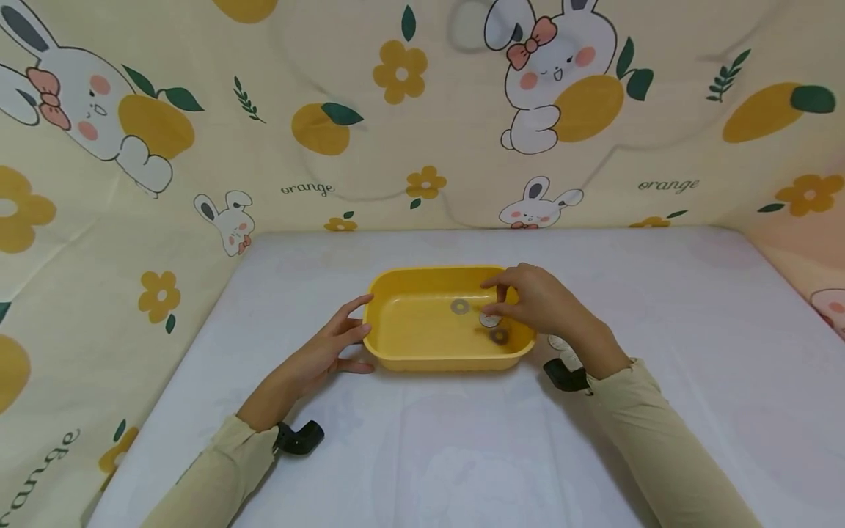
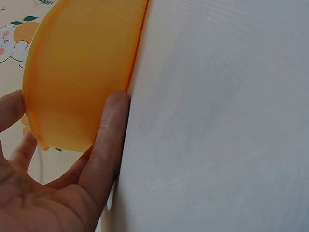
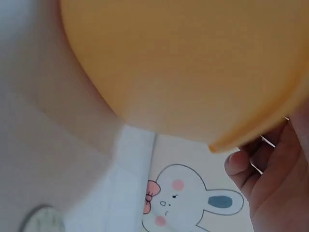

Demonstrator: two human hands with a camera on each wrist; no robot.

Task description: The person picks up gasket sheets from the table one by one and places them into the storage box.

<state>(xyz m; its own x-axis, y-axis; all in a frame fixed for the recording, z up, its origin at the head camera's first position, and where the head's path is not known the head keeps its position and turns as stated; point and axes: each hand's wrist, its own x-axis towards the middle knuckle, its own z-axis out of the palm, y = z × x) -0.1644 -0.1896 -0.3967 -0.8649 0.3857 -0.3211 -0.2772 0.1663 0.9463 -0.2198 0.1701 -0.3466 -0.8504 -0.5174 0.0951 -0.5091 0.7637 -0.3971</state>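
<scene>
A shallow yellow plastic tray (image 1: 422, 361) stands on the white table. At its left end my left hand (image 1: 323, 350) steadies it, fingers spread and nearly straight, fingertips touching the rim; the left wrist view shows the thumb (image 2: 111, 130) lying along the outer wall. My right hand (image 1: 538, 297) reaches over the right end, thumb and fingertips pinching a small white disc (image 1: 489, 320) above the tray's floor. One grey ring (image 1: 460, 306) and a darker ring (image 1: 499, 336) lie inside. In the right wrist view the tray's wall (image 3: 183, 58) hides the fingertips.
Beside the tray's right end, partly behind the right wrist, pale round pieces (image 1: 557, 342) lie on the table. Each wrist carries a black camera mount (image 1: 300, 438). A patterned cloth (image 1: 462, 147) with rabbits and oranges rises behind and beside the table.
</scene>
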